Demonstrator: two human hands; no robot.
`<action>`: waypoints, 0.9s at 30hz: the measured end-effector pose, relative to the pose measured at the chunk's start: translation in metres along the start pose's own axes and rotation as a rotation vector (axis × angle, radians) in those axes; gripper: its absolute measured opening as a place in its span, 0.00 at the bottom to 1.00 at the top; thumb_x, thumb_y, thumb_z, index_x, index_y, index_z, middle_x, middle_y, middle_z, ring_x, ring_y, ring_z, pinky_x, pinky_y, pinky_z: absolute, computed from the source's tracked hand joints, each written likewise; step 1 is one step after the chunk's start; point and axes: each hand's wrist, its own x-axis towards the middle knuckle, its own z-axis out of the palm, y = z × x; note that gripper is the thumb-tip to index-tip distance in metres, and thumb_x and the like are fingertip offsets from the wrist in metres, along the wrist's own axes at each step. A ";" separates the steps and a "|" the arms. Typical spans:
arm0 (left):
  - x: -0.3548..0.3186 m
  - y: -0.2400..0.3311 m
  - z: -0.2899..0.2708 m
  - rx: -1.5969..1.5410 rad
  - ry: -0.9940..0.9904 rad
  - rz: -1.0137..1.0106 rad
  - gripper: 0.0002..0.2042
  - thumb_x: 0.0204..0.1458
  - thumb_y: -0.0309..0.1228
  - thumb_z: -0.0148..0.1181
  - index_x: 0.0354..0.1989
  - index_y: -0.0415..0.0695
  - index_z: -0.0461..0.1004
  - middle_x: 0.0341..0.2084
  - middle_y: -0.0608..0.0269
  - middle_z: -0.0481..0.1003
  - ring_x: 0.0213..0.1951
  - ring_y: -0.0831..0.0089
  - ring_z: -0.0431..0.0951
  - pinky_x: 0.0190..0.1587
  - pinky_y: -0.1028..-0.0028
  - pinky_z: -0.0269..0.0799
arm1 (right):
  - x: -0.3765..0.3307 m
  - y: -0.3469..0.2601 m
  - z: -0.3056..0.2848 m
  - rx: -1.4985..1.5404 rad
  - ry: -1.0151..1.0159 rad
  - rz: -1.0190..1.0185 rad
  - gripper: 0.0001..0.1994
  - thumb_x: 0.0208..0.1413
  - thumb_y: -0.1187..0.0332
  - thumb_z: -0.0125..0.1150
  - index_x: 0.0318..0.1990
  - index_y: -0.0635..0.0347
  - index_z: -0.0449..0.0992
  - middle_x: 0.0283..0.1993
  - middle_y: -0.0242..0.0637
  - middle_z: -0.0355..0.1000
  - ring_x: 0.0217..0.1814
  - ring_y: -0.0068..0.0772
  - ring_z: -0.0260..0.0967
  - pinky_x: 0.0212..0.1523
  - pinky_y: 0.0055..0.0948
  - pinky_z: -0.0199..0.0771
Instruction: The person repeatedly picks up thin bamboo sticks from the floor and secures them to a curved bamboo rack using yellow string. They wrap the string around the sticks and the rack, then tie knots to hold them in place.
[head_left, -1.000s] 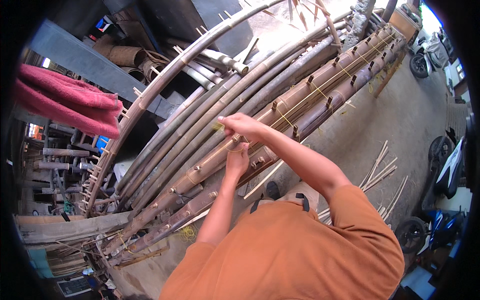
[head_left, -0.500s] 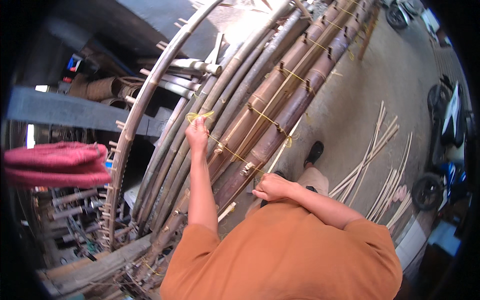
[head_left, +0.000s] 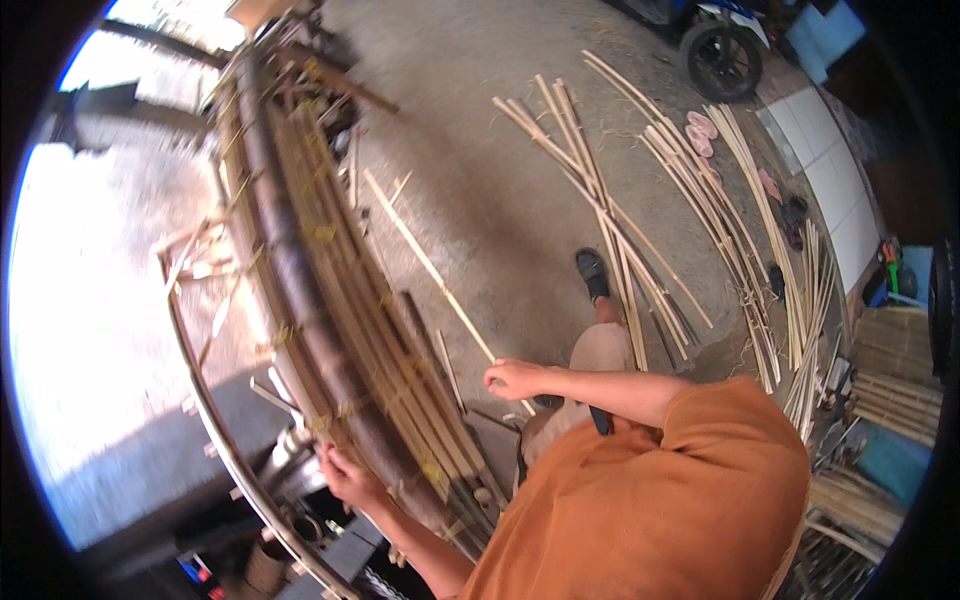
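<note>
My left hand [head_left: 350, 478] is closed beside the outer side of the bamboo frame, with yellow cord [head_left: 318, 424] at its fingertips; motion blurs the grip. My right hand [head_left: 515, 380] is closed on the near side of the frame. A thin pale bamboo strip [head_left: 430, 268] runs past its fingers; I cannot tell whether they grip it or it passes behind. Between my hands lies a thick dark bamboo pole [head_left: 300, 290], with yellow ties along it. Several split bamboo slats [head_left: 385, 355] run alongside the pole.
Loose bamboo strips [head_left: 600, 200] lie crossed on the concrete floor, with more strip bundles [head_left: 700, 220] farther right. Pink slippers [head_left: 700, 138] lie among them. A motorbike wheel [head_left: 722, 62] stands at the back. A curved bamboo rail with pegs [head_left: 205, 390] rises left of the frame.
My view has swung right, bringing more floor and strips into sight. The cord stretched between my hands before no longer shows there. My left hand now appears lower, beside the pole.
</note>
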 end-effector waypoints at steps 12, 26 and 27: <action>-0.277 0.229 0.481 0.009 -1.640 0.074 0.26 0.60 0.47 0.53 0.64 0.50 0.64 0.65 0.35 0.53 0.64 0.28 0.51 0.63 0.44 0.54 | 0.037 0.577 -0.299 -0.239 0.681 1.151 0.10 0.57 0.64 0.53 0.36 0.55 0.80 0.37 0.46 0.77 0.41 0.53 0.76 0.43 0.47 0.76; -0.275 0.267 0.585 0.352 -1.660 0.306 0.25 0.54 0.51 0.59 0.60 0.60 0.70 0.67 0.33 0.41 0.68 0.39 0.43 0.65 0.44 0.48 | 0.053 0.743 -0.328 -0.482 0.794 1.035 0.10 0.58 0.62 0.56 0.42 0.57 0.69 0.41 0.47 0.72 0.44 0.53 0.71 0.44 0.51 0.70; -0.270 0.275 0.584 0.379 -1.686 0.293 0.24 0.55 0.51 0.58 0.60 0.60 0.70 0.68 0.34 0.41 0.68 0.38 0.42 0.65 0.44 0.47 | 0.056 0.727 -0.337 -0.467 0.814 0.961 0.10 0.59 0.62 0.55 0.42 0.58 0.69 0.40 0.48 0.71 0.43 0.54 0.71 0.43 0.52 0.70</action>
